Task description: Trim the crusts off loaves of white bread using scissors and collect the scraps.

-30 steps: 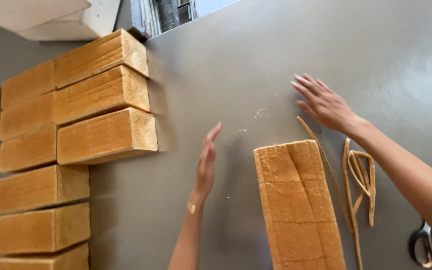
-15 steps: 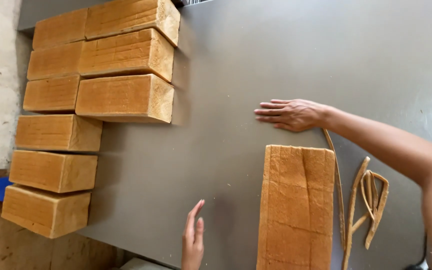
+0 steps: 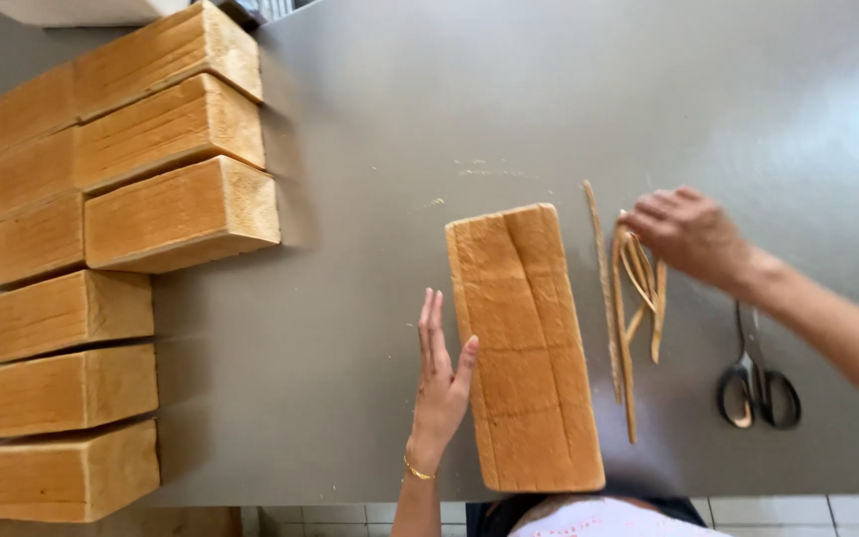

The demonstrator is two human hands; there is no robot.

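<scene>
Right hand (image 3: 690, 235) shifted onto crust strips (image 3: 634, 288), fingers curled; left hand (image 3: 441, 373) flat, open beside loaf (image 3: 524, 343).

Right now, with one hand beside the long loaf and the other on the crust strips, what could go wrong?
1. The long loaf reaches the near edge of the table and seems to stick out slightly; a push from the left hand could tip it off.
2. The scissors lie just under the right forearm, so the arm might catch them.
3. The right hand is on loose crust strips, which may scatter or break if swept.
</scene>
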